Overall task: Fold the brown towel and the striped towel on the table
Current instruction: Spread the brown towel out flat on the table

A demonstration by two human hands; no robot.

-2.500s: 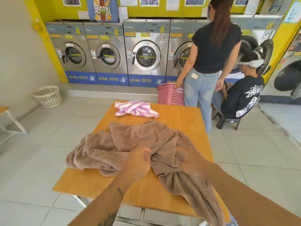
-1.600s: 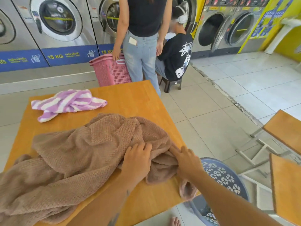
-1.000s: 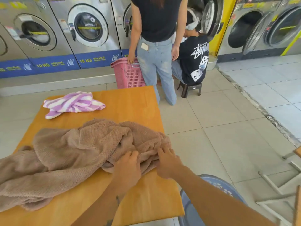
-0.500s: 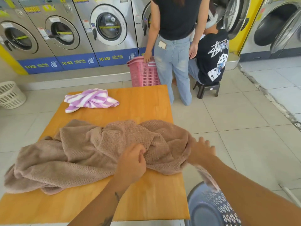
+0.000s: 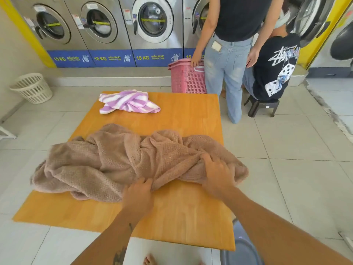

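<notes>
Crumpled brown towel (image 5: 114, 161) across table (image 5: 181, 213), left hand (image 5: 138, 196) pinching its near edge, right hand (image 5: 217, 175) apart on its bunched right end, grip blurred, striped towel (image 5: 128, 102) beyond

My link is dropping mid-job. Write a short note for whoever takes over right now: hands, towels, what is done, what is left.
Left hand: pinches the near edge of the brown towel.
Right hand: fingers curled into a fold at the towel's right end.
Brown towel: bunched across the table, both ends over the side edges.
Striped towel: crumpled at the far side, no hand on it.
Done: no fold yet.
Left: spread and fold the brown towel, then the striped one.
</notes>
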